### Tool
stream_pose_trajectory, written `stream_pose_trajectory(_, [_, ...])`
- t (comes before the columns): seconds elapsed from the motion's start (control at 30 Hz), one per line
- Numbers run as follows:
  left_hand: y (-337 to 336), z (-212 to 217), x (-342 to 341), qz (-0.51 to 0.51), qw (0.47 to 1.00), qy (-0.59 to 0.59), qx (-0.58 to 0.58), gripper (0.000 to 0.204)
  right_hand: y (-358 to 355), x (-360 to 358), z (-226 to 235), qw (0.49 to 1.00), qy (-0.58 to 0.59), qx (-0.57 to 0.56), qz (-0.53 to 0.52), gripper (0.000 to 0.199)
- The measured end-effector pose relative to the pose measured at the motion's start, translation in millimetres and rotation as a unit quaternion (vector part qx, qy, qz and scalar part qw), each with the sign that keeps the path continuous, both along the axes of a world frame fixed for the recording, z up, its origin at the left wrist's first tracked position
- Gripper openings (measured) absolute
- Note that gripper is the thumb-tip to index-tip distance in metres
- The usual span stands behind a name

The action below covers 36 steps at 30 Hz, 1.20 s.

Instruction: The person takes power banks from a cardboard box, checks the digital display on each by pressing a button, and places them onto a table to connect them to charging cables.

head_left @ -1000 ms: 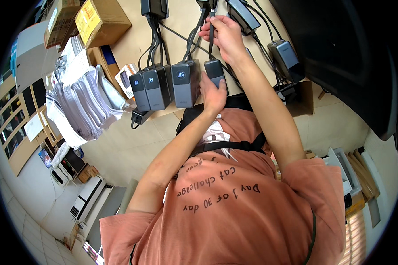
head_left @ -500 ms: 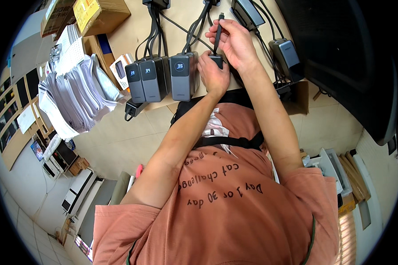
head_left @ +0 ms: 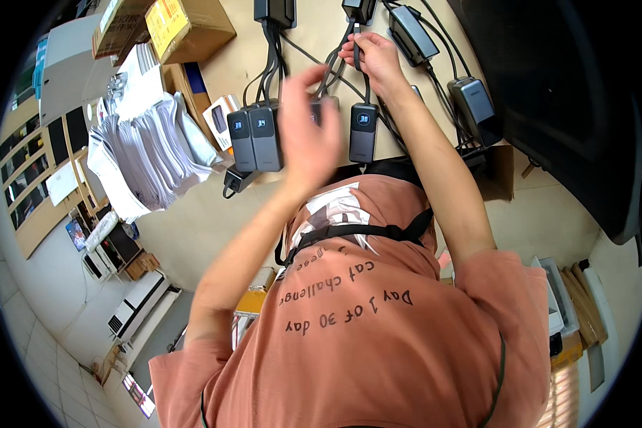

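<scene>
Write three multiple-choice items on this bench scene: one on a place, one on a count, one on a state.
1. Where does the stack of white papers lie?
A. left of the dark grey power banks
B. right of them
C. on top of them

2. How many lit-screen power banks stand side by side at the left of the row?
A. one
B. two
C. five

3. What is the right hand doing?
A. resting flat
B. pinching a black cable
C. holding a box

Key: 1 A, papers sit at the table's left; 2 B, two touching units; 3 B, fingers close round the cable above a power bank.

Single head-worn fisheye, close, straight down over desk (head_left: 321, 28)
</scene>
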<state>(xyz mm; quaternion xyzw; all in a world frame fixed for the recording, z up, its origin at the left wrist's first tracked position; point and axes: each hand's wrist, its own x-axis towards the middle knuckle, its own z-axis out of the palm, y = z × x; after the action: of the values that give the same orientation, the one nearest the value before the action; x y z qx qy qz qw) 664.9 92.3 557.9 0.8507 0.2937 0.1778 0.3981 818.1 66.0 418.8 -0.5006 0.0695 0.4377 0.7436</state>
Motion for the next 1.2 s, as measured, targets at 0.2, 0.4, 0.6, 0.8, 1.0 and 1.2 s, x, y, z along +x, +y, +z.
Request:
stream_pose_trajectory(0.2, [95.9, 1.3, 49.9, -0.016, 0.998, -0.007, -0.057, 0.029, 9.8, -23.0, -19.4, 0.960, 0.252, 0.125, 0.017, 0.014])
stream_pose_trajectory(0.4, [102.2, -13.7, 102.5, -0.099, 0.995, 0.007, -0.005, 0.033, 8.0, -53.8, 19.4, 0.942, 0.298, 0.148, -0.035, 0.012])
stream_pose_trajectory(0.6, [109.1, -40.6, 130.8, -0.201, 0.966, 0.050, 0.154, 0.054, 6.9, -30.4, 6.4, 0.977, 0.168, 0.077, -0.107, 0.016])
stream_pose_trajectory(0.8, [131.6, -57.0, 141.2, -0.265, 0.925, 0.183, 0.200, 0.065, 29.0, -3.2, 0.7, 0.993, 0.034, -0.034, -0.103, 0.017])
stream_pose_trajectory(1.0, [142.4, -56.3, 143.8, -0.314, 0.884, 0.225, 0.262, 0.072, 45.2, -3.0, -7.0, 0.986, 0.051, -0.037, -0.151, 0.014])
stream_pose_trajectory(1.2, [142.0, -59.1, 139.9, -0.318, 0.879, 0.232, 0.269, 0.073, 56.1, -10.5, 2.7, 0.980, 0.056, -0.048, -0.185, 0.011])
